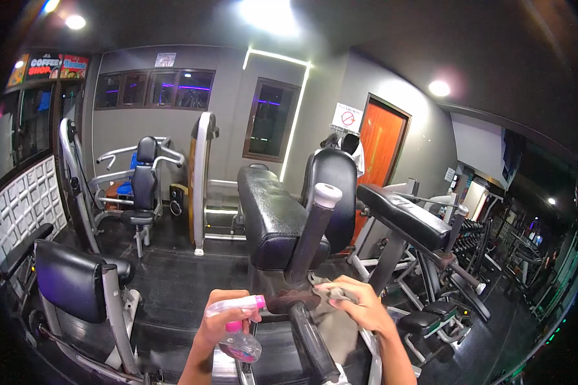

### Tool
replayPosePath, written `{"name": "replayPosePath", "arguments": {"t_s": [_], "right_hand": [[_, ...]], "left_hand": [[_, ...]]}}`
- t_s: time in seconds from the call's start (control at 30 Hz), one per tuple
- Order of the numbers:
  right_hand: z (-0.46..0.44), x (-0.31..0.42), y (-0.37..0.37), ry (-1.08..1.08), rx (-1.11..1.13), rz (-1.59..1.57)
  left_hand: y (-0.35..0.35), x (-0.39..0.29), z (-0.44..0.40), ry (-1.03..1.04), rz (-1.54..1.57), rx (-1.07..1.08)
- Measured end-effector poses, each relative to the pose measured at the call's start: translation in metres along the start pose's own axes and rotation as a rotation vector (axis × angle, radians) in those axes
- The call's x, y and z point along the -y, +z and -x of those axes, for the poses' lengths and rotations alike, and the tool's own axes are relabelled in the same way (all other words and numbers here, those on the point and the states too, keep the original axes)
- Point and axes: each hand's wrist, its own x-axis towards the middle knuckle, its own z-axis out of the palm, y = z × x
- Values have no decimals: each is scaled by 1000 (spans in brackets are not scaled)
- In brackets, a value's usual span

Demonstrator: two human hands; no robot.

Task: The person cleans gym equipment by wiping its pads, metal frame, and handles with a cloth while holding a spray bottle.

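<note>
My left hand (219, 319) is wrapped round a clear spray bottle (241, 343) with a pink and white nozzle, which points right toward a dark metal joint (292, 300) of a gym machine. My right hand (359, 305) grips a greyish cloth (332, 290) and holds it against the right side of that joint. Just above rises a black foam handle (313, 240) with a pale end cap. A second padded bar (311, 343) slopes down between my hands. Behind the handle is a long black padded bench (273, 205).
A black padded seat machine (70, 279) stands at the left, and another with a backrest (146, 183) behind it. More benches (411, 215) and a dumbbell rack (465, 240) fill the right. An orange door (382, 138) is in the back wall.
</note>
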Motion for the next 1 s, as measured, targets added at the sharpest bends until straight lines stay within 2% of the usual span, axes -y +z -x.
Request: {"name": "replayPosePath", "arguments": {"t_s": [0.1,0.17,0.23,0.33,0.37,0.43,0.53,0.7,0.77,0.8,0.93,1.0], "right_hand": [[10,17,-23,-179,184,51],[10,50,-26,-244,57,170],[-6,81,-25,-343,22,356],[-43,101,-2,-343,142,523],[-56,95,11,-408,174,650],[-67,87,40,-372,191,898],[-67,93,50,-343,247,997],[-55,97,37,-332,294,886],[-49,102,30,-374,341,926],[-50,103,25,-406,392,845],[-64,121,31,-423,356,903],[-78,102,49,-441,354,935]], "left_hand": [[-4,2,2,14,13,-35],[-5,-1,4,60,29,-54],[-5,1,6,74,31,-102],[-8,6,8,113,15,-183],[-9,7,8,140,2,-216],[-13,7,7,139,7,-198],[-18,6,8,129,4,-188],[-22,1,18,120,24,-204],[-27,1,23,94,23,-205],[-29,0,24,98,28,-208],[-33,3,26,76,60,-187],[-31,4,28,66,72,-187]]}}
